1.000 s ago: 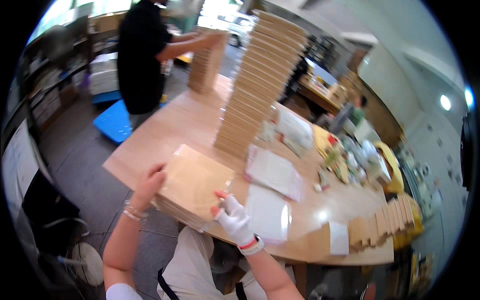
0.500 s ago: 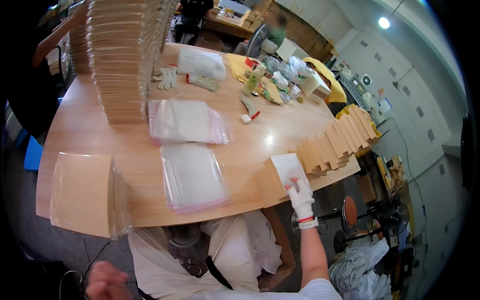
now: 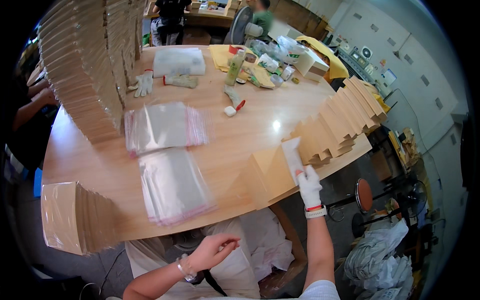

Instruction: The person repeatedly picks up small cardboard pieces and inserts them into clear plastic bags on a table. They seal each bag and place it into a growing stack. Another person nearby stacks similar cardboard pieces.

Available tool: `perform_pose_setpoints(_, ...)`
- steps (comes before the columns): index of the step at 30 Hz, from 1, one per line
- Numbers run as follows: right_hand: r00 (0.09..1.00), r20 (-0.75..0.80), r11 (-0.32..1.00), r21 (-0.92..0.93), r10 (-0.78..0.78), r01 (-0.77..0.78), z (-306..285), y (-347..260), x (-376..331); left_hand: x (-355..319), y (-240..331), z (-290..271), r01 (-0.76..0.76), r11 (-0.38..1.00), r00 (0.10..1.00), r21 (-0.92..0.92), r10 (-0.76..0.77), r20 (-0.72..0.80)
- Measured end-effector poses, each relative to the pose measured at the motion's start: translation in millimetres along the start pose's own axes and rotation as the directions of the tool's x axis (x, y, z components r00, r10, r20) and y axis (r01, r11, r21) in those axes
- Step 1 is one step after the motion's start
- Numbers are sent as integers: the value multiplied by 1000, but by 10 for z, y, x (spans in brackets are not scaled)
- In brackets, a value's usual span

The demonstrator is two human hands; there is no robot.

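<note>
My right hand (image 3: pixel 311 186), in a white glove with bare fingertips, grips the near right edge of a tan cardboard box (image 3: pixel 272 170). The box's white face (image 3: pixel 293 155) stands steeply tilted. My left hand (image 3: pixel 217 251), bare and with a bracelet at the wrist, hovers over my lap in front of the table edge. Its fingers are curled in and nothing shows in them. Between the hands and farther left lie two piles of clear plastic bags with pink edges, a near pile (image 3: pixel 172 185) and a far pile (image 3: pixel 160 127).
A row of tan boxes (image 3: pixel 335 122) runs along the table's right edge. Plastic-wrapped boxes (image 3: pixel 62 215) stand at the near left, and a tall wrapped stack (image 3: pixel 82 65) behind. Gloves (image 3: pixel 144 84), a bottle (image 3: pixel 235 67) and a fan (image 3: pixel 241 25) are farther back. People sit beyond.
My left hand has come up and right from the lower left. My right hand has tipped the box, so its white face is now steep. The view has shifted.
</note>
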State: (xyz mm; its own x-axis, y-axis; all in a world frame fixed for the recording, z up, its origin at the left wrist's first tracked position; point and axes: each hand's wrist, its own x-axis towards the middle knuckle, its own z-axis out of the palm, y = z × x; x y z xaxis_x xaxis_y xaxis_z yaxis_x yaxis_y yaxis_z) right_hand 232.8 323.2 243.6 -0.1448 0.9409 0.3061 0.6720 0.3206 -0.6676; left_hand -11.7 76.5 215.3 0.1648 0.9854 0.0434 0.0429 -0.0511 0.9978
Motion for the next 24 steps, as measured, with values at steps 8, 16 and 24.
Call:
perform_pose_setpoints(8,684,-452,545,833,573,94,267,906,-843,754,-316,489,450,559,883,-696,-395,253)
perform_pose_setpoints(16,684,-191,694,391,704,-605,846,2100,-1710,1055,-355,653,-36,990,964,-139,-2,-265)
perform_pose_setpoints(24,956,-287,993,-79,63,-89,458,981,-1341,1145,-475,557,427,468,880,-774,-413,236)
